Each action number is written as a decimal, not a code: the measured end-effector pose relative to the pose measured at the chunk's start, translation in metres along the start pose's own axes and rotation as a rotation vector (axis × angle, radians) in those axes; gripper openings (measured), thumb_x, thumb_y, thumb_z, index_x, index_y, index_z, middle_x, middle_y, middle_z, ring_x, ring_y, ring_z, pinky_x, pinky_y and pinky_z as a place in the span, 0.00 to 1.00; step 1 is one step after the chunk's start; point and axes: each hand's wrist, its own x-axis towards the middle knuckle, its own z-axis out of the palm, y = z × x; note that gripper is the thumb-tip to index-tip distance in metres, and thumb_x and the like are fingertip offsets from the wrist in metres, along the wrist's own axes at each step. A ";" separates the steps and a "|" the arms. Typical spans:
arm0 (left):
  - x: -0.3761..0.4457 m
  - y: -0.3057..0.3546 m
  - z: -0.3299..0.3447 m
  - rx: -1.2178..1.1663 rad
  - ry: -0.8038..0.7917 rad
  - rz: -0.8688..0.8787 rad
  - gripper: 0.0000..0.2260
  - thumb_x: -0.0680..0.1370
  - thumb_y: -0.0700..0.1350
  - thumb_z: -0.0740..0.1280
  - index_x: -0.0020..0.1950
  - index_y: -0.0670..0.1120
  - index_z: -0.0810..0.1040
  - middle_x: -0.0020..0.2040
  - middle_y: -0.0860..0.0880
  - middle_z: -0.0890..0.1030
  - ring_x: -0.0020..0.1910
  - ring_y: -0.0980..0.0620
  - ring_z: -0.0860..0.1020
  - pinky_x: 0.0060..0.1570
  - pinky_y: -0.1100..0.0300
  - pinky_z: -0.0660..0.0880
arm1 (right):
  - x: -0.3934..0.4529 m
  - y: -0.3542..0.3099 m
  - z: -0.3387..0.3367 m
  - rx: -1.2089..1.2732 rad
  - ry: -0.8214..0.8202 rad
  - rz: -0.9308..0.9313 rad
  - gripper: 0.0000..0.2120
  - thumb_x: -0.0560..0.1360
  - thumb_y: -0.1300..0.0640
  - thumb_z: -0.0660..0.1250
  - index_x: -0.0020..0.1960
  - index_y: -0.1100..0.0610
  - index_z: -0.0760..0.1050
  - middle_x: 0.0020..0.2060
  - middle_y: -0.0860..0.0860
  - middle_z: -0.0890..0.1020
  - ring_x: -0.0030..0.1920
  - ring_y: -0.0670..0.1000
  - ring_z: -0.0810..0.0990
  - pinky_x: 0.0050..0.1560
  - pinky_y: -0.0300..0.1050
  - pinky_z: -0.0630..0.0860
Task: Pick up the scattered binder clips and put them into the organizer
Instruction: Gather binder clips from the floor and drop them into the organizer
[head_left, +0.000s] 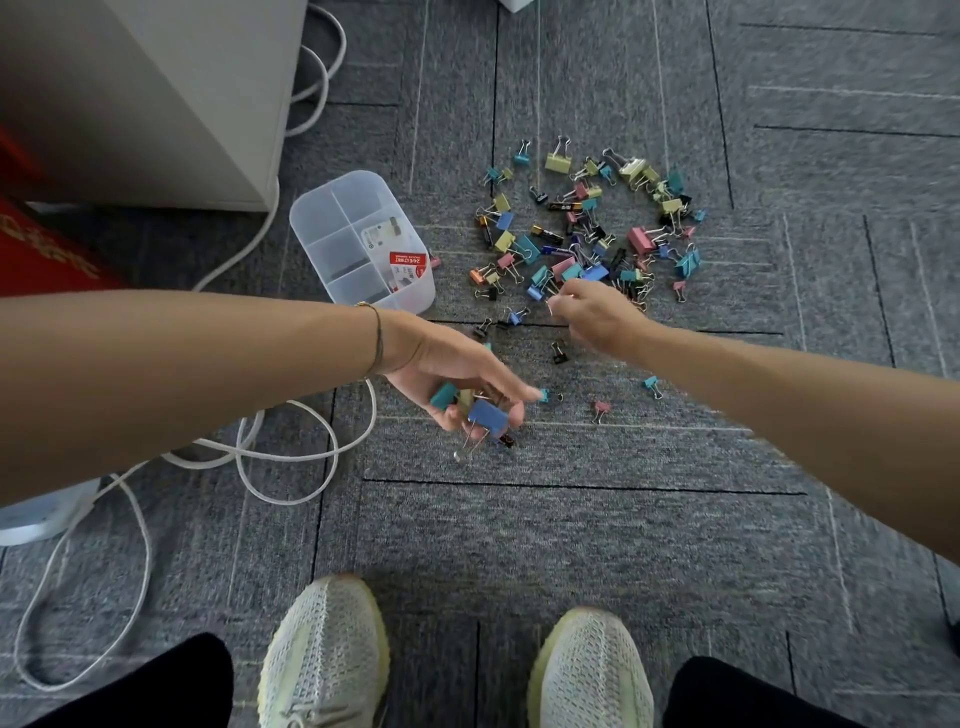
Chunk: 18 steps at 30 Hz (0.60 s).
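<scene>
Left hand (457, 387) reaches low over the carpet (571, 545), palm up, fingers curled round several binder clips, a blue clip (488, 415) foremost. Right hand (592, 314) pinches a clip's wire handle at the near edge of the scattered binder clips (587, 234). Organizer (358, 241) sits left of the pile; its red label's print is unreadable.
</scene>
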 end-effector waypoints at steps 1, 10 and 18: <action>0.003 0.001 0.000 -0.005 0.029 0.019 0.09 0.77 0.50 0.72 0.47 0.44 0.78 0.41 0.47 0.80 0.32 0.54 0.75 0.27 0.66 0.70 | 0.000 0.000 -0.003 0.229 -0.068 0.066 0.11 0.84 0.56 0.54 0.48 0.58 0.73 0.34 0.51 0.75 0.32 0.50 0.71 0.28 0.40 0.69; 0.013 0.020 -0.022 0.213 1.126 0.214 0.13 0.76 0.54 0.76 0.52 0.49 0.78 0.42 0.52 0.80 0.34 0.56 0.76 0.34 0.59 0.74 | 0.000 -0.020 -0.024 0.822 -0.130 0.219 0.17 0.81 0.47 0.62 0.36 0.53 0.69 0.28 0.49 0.73 0.26 0.47 0.69 0.24 0.39 0.63; 0.036 0.025 -0.028 0.805 1.247 0.089 0.18 0.77 0.60 0.72 0.54 0.47 0.76 0.50 0.47 0.81 0.49 0.46 0.79 0.44 0.54 0.74 | -0.003 -0.018 -0.014 0.003 0.112 -0.020 0.07 0.82 0.59 0.62 0.53 0.56 0.80 0.48 0.52 0.81 0.29 0.47 0.73 0.25 0.40 0.69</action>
